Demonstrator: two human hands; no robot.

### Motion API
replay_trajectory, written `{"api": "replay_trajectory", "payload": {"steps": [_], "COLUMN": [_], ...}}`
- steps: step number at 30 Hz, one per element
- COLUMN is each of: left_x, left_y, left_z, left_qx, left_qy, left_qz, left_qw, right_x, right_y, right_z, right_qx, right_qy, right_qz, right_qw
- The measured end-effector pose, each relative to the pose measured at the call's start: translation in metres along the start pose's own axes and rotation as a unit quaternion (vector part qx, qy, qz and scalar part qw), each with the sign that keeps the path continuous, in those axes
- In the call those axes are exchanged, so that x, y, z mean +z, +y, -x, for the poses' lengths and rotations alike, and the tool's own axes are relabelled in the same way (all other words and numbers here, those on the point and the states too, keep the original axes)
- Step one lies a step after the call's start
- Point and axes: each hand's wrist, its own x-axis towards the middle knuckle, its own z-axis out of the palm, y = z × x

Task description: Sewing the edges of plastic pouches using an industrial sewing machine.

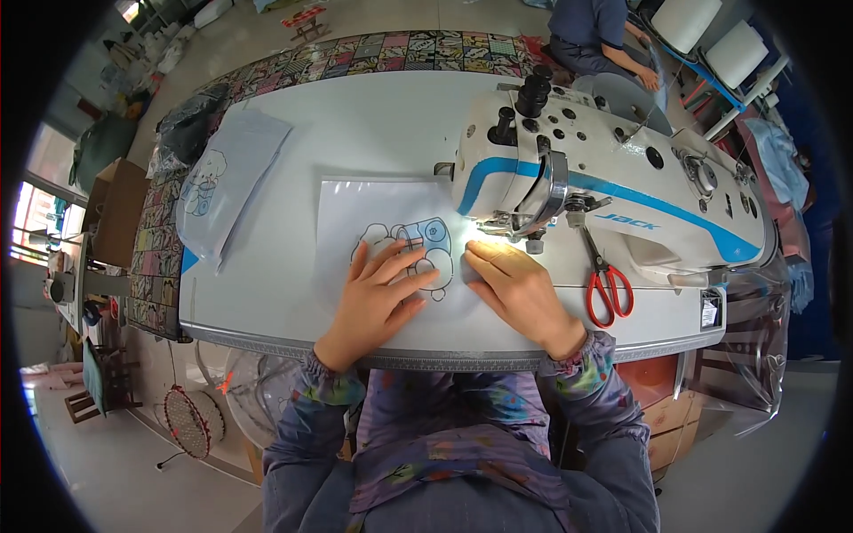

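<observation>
Pressing flat: both hands on one clear printed sheet (pixel 373 213) on the white worktop (pixel 293 160). Left hand (pixel 378 289) has fingers spread, palm down, over the cartoon print (pixel 418 244) at the sheet's 5 o'clock corner; nothing clenched, just resting on it. Right hand (pixel 515 289) lies flat too, fingertips together, pointing at 10 o'clock and touching the sheet's edge just below the needle area. One sewing machine (pixel 613 191), white with a blue stripe, sits at 2 o'clock from the hands; lamp glare hides the needle, so contact there is unclear. One pair of red-handled scissors (pixel 606 284) lies just beside the right hand at 3 o'clock. One stack of similar sheets (pixel 227 182) sits well apart at 10 o'clock. One other person (pixel 595 40) sits past the worktop's far edge at 1 o'clock.
</observation>
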Motion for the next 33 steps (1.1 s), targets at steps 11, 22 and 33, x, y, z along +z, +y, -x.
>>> {"api": "replay_trajectory", "payload": {"steps": [11, 22, 33], "left_x": [0.002, 0.002, 0.017], "left_y": [-0.026, -0.012, 0.046], "left_z": [-0.034, -0.040, -0.015], "left_qx": [0.043, 0.036, -0.015], "left_qy": [-0.042, 0.022, 0.038], "left_qz": [-0.029, -0.130, -0.131], "left_qw": [0.998, 0.991, 0.990], "right_x": [0.004, 0.003, 0.006], "right_y": [-0.001, -0.006, 0.000], "right_z": [0.001, -0.001, 0.001], "right_qx": [0.004, 0.005, 0.002], "right_qy": [0.014, -0.007, 0.013], "right_qz": [0.005, -0.010, -0.001], "right_qw": [1.000, 1.000, 1.000]}}
